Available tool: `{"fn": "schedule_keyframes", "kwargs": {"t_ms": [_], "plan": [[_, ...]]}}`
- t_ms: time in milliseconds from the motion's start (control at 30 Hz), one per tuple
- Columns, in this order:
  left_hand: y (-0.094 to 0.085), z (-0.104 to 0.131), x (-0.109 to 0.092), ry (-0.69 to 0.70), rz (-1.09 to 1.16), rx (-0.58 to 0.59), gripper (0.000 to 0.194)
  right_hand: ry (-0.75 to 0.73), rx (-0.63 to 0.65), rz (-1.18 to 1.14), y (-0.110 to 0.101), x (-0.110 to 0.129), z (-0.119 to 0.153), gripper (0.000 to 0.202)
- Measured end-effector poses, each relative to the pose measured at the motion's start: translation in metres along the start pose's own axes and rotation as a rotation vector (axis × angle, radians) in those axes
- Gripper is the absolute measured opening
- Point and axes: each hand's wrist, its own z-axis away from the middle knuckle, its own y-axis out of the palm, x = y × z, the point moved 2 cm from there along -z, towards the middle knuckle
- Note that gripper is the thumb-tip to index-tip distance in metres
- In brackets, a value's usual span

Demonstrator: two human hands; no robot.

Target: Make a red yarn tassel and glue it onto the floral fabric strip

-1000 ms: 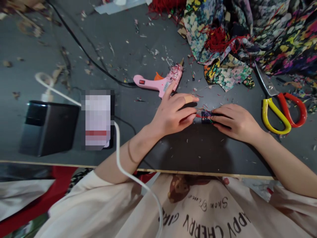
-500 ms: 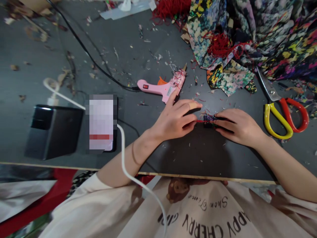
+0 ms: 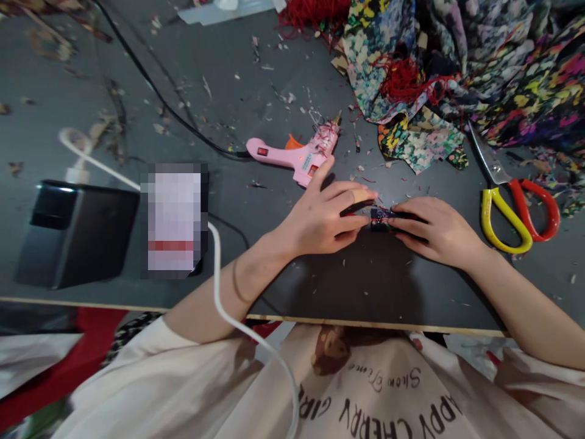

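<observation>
A small dark, shiny patterned piece of fabric [image 3: 379,217] lies on the table between my two hands, with bits of red thread about it. My left hand [image 3: 326,216] is closed at the left end of this piece, pinching a red string that shows between the fingers. Its little-finger side is partly spread, one finger reaching up beside the pink glue gun [image 3: 299,160]. From the right, the fingers of my right hand [image 3: 441,231] press together on the fabric's other end and cover part of it.
Yellow-and-red-handled scissors [image 3: 500,177] lie at the right. Floral cloth [image 3: 457,73] with tangled red threads [image 3: 402,79] is heaped at the back right. A phone [image 3: 174,219], a black box-shaped device [image 3: 80,231] and a white cable [image 3: 219,286] are at the left. Scraps litter the table.
My left hand has moved a little toward the right hand, so its fingertips now meet the fabric piece's left end. The whole view has shifted slightly.
</observation>
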Motion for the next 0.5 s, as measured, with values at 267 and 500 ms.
{"fn": "schedule_keyframes", "kwargs": {"t_ms": [267,500], "plan": [[-0.0010,-0.0013,-0.0045,0.079,-0.100,-0.005,0.010,-0.018,-0.003,0.040,-0.0007,0.0007,-0.0018,0.023],[0.0011,-0.0002,-0.0083,0.070,-0.099,0.040,0.014,-0.050,0.019,0.132,-0.0042,0.0050,-0.0060,0.020]]}}
